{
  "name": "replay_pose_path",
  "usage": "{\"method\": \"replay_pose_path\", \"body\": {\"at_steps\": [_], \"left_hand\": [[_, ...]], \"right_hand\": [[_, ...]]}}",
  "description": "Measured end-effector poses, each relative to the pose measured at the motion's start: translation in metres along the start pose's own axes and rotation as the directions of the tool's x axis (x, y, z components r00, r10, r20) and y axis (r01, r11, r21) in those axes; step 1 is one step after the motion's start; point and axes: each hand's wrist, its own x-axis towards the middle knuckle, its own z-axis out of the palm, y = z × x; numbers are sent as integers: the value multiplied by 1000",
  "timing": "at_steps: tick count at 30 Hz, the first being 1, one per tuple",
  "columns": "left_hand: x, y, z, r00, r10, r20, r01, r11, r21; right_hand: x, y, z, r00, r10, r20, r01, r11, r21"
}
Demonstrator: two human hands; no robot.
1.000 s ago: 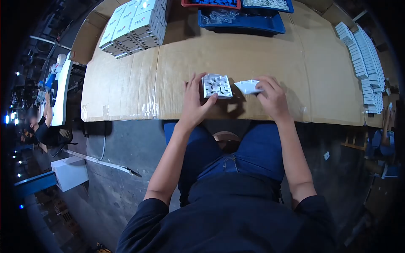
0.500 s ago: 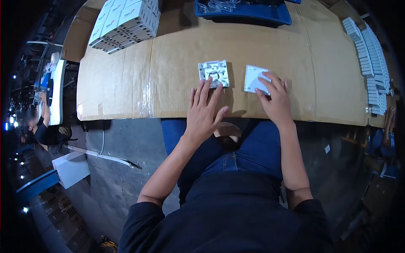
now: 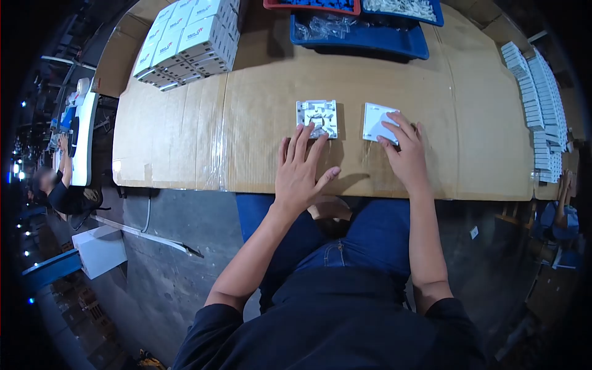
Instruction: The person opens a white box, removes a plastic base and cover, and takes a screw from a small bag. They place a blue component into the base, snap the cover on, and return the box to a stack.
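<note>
A square white plastic housing [image 3: 317, 111] lies on the cardboard-covered table, its inner side up with moulded ribs and a ring showing. My left hand [image 3: 301, 172] is over its near edge, fingers spread and fingertips touching or just above the housing. To the right is a flat, square white cover [image 3: 375, 123], smooth face up. My right hand [image 3: 405, 151] has it by the right side, with the thumb at the near edge and the fingers curled over the right part. That part of the cover is hidden under the fingers.
Stacked white boxes [image 3: 188, 46] stand at the back left. At the back are a blue tray [image 3: 370, 46] with clear bags, a red tray [image 3: 311, 7] of blue parts and a tray of white pieces [image 3: 407, 8]. White units [image 3: 535, 105] line the right. Another person [image 3: 61, 185] sits far left.
The view has tilted up a little, so the table sits lower in the picture and more of the back trays shows. Both hands stay at the same two pieces.
</note>
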Motion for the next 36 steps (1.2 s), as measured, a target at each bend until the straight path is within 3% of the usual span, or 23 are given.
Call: {"method": "replay_pose_path", "body": {"at_steps": [6,13,16,19,22,27,30,33,36], "left_hand": [[0,1,-1,1000,-3,12,3,1000,-6],[-5,-4,0,998,8,-58,-14,993,-116],[-6,-5,1,996,9,-91,-20,992,-123],[-7,-4,1,994,2,-112,-16,992,-123],[-9,-4,4,990,0,-141,-18,992,-127],[-9,-1,1,985,1,-171,-25,991,-134],[-8,-1,-1,980,23,-196,-50,990,-132],[-9,-1,1,977,28,-213,-57,989,-133],[-10,-3,3,975,23,-222,-53,990,-133]], "right_hand": [[13,-1,-14,999,-21,37,20,1000,16],[98,-3,-43,972,-170,-160,184,980,76],[150,0,-34,960,-241,-145,249,968,37],[200,-1,-14,974,-223,-47,227,966,128],[236,7,20,970,-242,9,241,969,48],[252,-21,29,941,-159,298,187,980,-67],[254,-22,43,950,-109,293,166,970,-175],[254,-13,52,973,-118,200,152,975,-165],[250,-3,44,985,-170,26,166,979,115]]}}
